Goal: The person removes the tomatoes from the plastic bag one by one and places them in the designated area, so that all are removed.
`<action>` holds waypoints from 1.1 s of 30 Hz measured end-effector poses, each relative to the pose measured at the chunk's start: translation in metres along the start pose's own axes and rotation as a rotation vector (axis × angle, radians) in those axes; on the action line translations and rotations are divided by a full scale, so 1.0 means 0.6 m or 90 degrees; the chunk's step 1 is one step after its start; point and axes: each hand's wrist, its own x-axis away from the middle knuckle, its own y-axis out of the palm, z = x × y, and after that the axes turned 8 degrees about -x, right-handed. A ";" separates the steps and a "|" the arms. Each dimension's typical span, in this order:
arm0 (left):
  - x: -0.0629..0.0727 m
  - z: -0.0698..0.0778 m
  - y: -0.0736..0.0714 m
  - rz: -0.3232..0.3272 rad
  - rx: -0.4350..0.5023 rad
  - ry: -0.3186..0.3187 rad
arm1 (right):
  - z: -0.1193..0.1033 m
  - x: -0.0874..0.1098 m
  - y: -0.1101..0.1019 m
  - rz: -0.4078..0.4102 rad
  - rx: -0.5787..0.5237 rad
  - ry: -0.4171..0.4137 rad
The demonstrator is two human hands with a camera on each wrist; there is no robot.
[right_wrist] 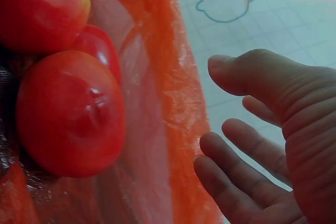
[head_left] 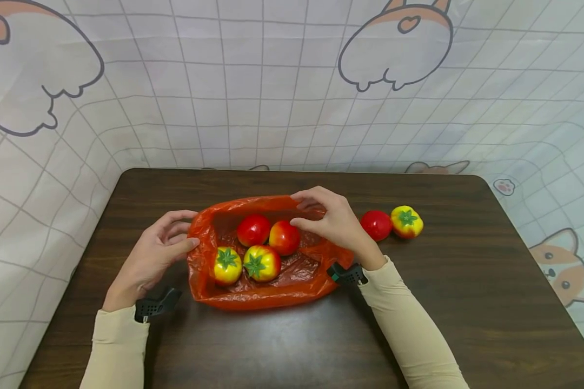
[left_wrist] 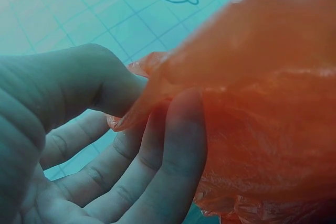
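Note:
An orange-red plastic bag (head_left: 267, 301) lies with its mouth spread wide on the table. Inside it sit several shiny red and yellow tomatoes (head_left: 263, 263), some with green star-shaped tops showing. At the bag's left end, my left hand (head_left: 148, 256) pinches the rim between thumb and fingers; the left wrist view shows the thin plastic (left_wrist: 163, 80) folded there. My right hand (head_left: 333, 221) is over the far right rim, thumb apart from the relaxed fingers. In the right wrist view its fingertips (right_wrist: 210, 145) are right by the bag's edge, with nothing between them and the thumb.
Just right of the bag, a red tomato (head_left: 376, 225) and a yellow one (head_left: 407, 221) with a green top lie side by side on the dark wooden table (head_left: 467, 302). A white grid-patterned curtain (head_left: 282, 119) with cartoon dogs stands behind the table and along its sides.

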 end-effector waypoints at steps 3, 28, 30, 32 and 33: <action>0.000 0.000 0.000 0.001 0.000 -0.002 | 0.006 0.002 0.005 -0.021 0.004 0.006; -0.001 -0.002 -0.002 0.003 0.014 -0.020 | 0.037 0.005 0.029 -0.111 0.057 0.042; -0.002 -0.002 -0.003 0.001 0.021 -0.020 | 0.038 0.005 0.029 -0.115 0.057 0.046; -0.002 -0.002 -0.003 0.000 0.025 -0.018 | 0.038 0.004 0.029 -0.120 0.056 0.047; -0.002 -0.001 -0.004 -0.001 0.024 -0.017 | 0.038 0.004 0.029 -0.122 0.056 0.047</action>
